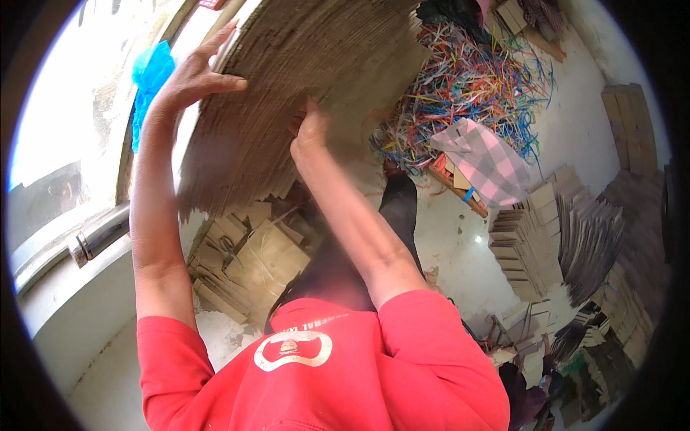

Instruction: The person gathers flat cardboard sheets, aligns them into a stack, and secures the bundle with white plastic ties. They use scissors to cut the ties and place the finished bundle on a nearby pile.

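Stack (287,50): brown cardbd, upper ctr, R of window (65,93).
L hand (192,77): at stack's L edge; grip wide apart.
R hand (310,128): by stack's face, curled; can't tell if grip clamped on it.
Strips (467,90): multicol. heap, floor (453,266), R of stack.
Scissors (227,246): on card (266,251) below stack.

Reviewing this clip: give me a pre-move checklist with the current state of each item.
1. Left hand visible: ok, thumb and forefinger spread at the cardboard stack's edge.
2. Right hand grip confirmed: cannot tell, its fingers are blurred against the stack.
3. Stack's lower edge even: not ok, it looks ragged.
4. Scissors away from both hands: ok, lying on the cardboard pieces below.
5. Loose strips away from the foot: not ok, they lie beside it.
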